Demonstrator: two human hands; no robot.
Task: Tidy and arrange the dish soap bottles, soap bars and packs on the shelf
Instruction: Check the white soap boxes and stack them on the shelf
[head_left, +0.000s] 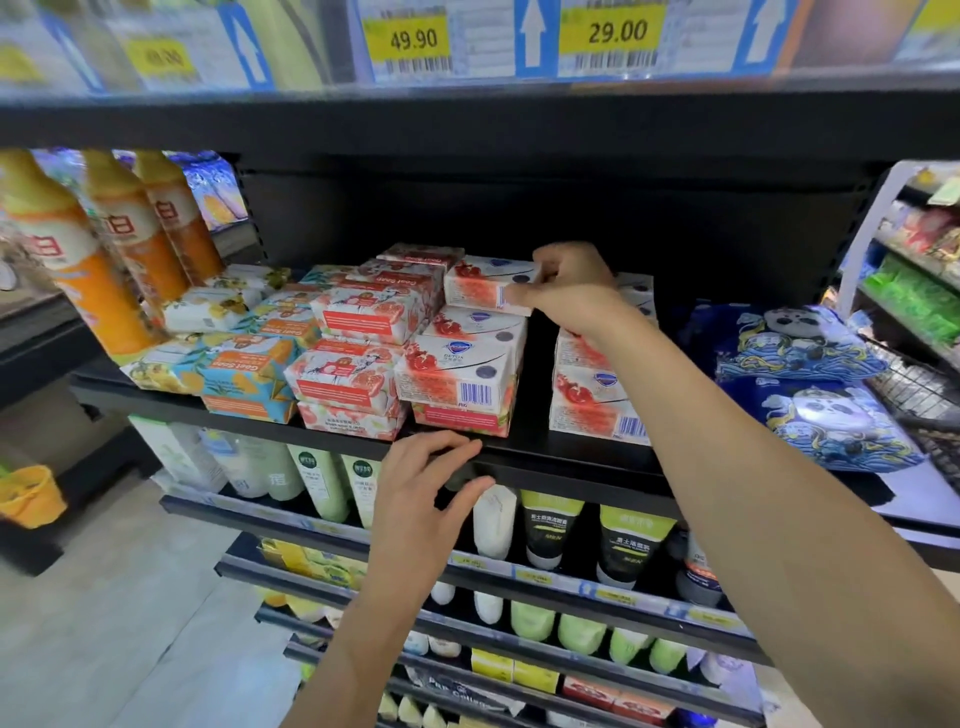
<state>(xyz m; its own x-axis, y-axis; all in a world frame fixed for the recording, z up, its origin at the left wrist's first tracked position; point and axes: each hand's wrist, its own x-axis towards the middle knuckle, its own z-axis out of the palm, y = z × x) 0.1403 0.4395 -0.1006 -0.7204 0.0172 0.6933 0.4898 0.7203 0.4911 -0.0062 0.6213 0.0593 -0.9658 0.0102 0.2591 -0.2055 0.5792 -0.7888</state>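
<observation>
Fingers of the right hand (571, 296) pinch the top soap box (478, 288); square it over the stack (465, 364) beneath them; left hand (415, 493) lies released.

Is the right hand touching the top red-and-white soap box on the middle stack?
Touching. The head view shows the right hand gripping the top soap box, with its fingers curled round the box's right end.

Two arms show, both bare from the hand all the way to the edge of the picture. The left hand (421, 499) has slim fingers and smooth skin. The right hand (576, 296) looks the same. The right forearm (769, 467) looks big and wide in the picture. The left forearm (353, 639) looks thinner. The nails are too blurry to see.
</observation>
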